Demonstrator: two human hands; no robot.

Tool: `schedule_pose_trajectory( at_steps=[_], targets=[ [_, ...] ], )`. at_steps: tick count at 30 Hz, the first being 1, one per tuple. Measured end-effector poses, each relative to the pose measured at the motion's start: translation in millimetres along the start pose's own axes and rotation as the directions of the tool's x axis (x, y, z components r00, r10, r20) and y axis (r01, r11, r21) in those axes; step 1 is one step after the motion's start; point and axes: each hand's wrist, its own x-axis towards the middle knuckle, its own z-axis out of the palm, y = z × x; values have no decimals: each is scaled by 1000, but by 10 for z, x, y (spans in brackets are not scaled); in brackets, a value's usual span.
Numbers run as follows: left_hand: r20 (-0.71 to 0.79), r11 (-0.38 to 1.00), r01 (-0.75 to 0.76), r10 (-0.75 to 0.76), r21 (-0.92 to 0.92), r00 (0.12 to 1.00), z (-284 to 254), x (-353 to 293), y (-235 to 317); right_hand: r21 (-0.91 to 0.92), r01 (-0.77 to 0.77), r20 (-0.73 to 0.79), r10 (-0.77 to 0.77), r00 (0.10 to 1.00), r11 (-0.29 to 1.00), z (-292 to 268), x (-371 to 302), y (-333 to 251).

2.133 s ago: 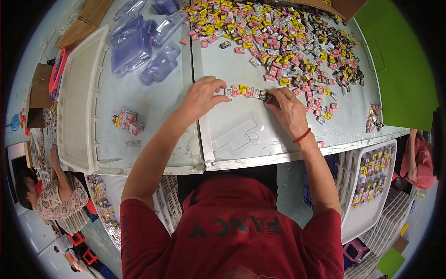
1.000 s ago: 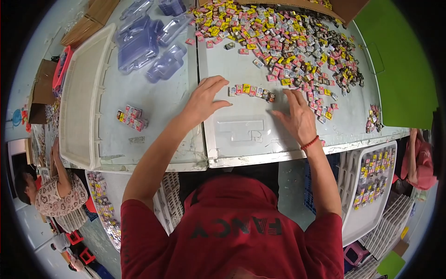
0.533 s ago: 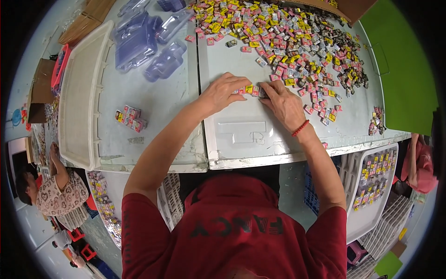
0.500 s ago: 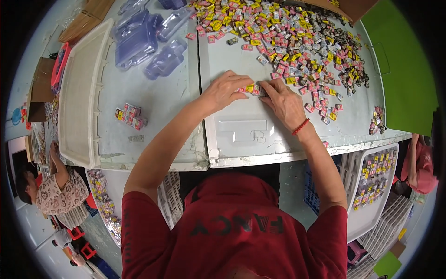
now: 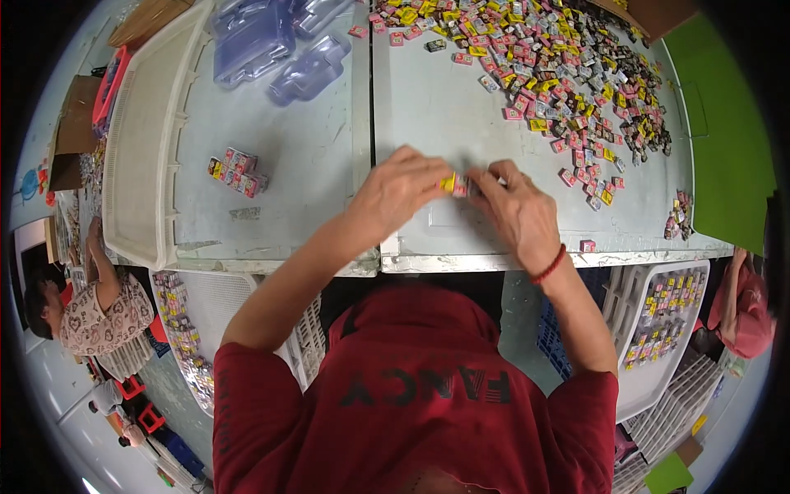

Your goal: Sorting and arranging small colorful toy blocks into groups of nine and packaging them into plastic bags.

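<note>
My left hand (image 5: 401, 194) and my right hand (image 5: 520, 210) face each other over the near part of the white tabletop. Between their fingertips they pinch a short row of small boxes (image 5: 453, 185), yellow and pink, partly covered by the fingers. Motion blurs the right fingers a little. A red bead bracelet (image 5: 550, 265) circles my right wrist. To the left, a neat block of the same small boxes (image 5: 239, 172) stands on the table. Beyond my right hand spreads a large loose heap of pink, yellow, white and black boxes (image 5: 568, 99).
Bluish clear plastic trays (image 5: 309, 72) lie at the far left, beside a big white crate (image 5: 140, 156). A green panel (image 5: 728, 132) borders the right side. Below the table edge, a white tray (image 5: 629, 375) holds rows of boxes. Other people work at both sides.
Both hands have drawn nearer to the table's front edge, still holding the row between them. The view has shifted slightly, so the table contents appear higher and further right.
</note>
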Motion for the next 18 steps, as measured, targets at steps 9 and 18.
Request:
schedule_pose_trajectory(
  at_steps=[9,18],
  targets=[
    [-120,1000,14,-13,8,993,235,-283,-7,74,-62,-56,66,996,995,275,-167,-58],
    [-196,999,-53,54,11,979,260,-262,-138,325,-117,-102,157,982,939,266,-234,43]
  ],
)
